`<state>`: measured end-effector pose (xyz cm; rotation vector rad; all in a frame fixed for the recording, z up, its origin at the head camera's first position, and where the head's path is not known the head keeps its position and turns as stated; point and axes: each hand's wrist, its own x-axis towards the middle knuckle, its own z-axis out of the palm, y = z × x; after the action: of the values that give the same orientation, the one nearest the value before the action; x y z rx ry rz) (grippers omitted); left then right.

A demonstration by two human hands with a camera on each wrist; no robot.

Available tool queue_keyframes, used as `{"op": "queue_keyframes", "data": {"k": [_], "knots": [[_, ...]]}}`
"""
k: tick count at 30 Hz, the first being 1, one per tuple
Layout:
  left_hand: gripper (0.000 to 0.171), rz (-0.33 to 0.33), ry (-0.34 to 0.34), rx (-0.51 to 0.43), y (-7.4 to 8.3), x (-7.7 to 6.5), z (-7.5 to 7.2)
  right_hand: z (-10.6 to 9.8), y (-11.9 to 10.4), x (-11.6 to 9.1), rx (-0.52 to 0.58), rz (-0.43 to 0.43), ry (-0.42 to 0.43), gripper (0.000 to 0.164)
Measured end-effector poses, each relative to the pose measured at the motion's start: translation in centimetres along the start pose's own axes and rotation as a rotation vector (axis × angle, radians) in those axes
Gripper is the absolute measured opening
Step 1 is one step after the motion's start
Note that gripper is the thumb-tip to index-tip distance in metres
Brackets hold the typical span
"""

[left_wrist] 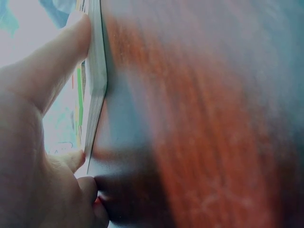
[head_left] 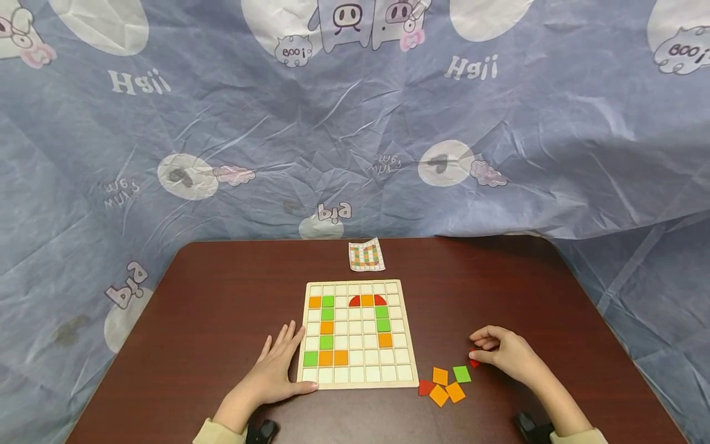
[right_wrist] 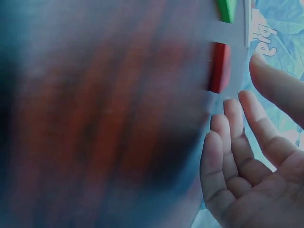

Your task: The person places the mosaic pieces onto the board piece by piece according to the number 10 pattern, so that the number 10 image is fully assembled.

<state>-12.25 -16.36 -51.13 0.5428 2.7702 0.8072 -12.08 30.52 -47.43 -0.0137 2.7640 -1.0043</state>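
Note:
A pale wooden grid board [head_left: 355, 343] lies on the table, bearing orange and green square tiles and two red rounded pieces. My left hand [head_left: 272, 373] rests against its lower left corner, fingers spread along the left edge and thumb at the near edge; the left wrist view shows the thumb [left_wrist: 61, 59] touching the board's side. Over a red piece [head_left: 474, 362] right of the board hovers my right hand [head_left: 507, 353]. In the right wrist view, thumb and fingers stand apart, and that red piece [right_wrist: 220, 67] lies beyond the fingertips, its exact shape unclear.
Between board and right hand lie a green tile [head_left: 461, 374], several orange tiles [head_left: 440, 377] and another red piece [head_left: 426, 387]. A small paper card with a coloured grid pattern [head_left: 366, 255] lies behind the board. A patterned blue cloth [head_left: 333, 123] hangs behind the dark table [head_left: 233, 290].

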Motion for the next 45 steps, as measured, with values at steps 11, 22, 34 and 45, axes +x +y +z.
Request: {"op": "queue_keyframes", "data": {"k": [11,22,34,45], "knots": [[0.115,-0.028,-0.028,0.009,0.3,0.0,-0.2,0.7,0.2,-0.3,-0.048,0.022,0.021,0.034],[0.115,-0.019,-0.023,0.016,0.2,0.1,-0.4,1.5,-1.1,-0.2,-0.055,0.068,0.013,0.025],[0.115,-0.027,-0.022,0.020,0.2,0.1,-0.2,1.9,-1.9,0.0,0.023,-0.002,-0.006,0.015],[0.115,-0.034,-0.024,0.012,0.2,0.2,-0.2,3.5,-6.0,1.8,0.222,-0.078,-0.029,0.018]]}}
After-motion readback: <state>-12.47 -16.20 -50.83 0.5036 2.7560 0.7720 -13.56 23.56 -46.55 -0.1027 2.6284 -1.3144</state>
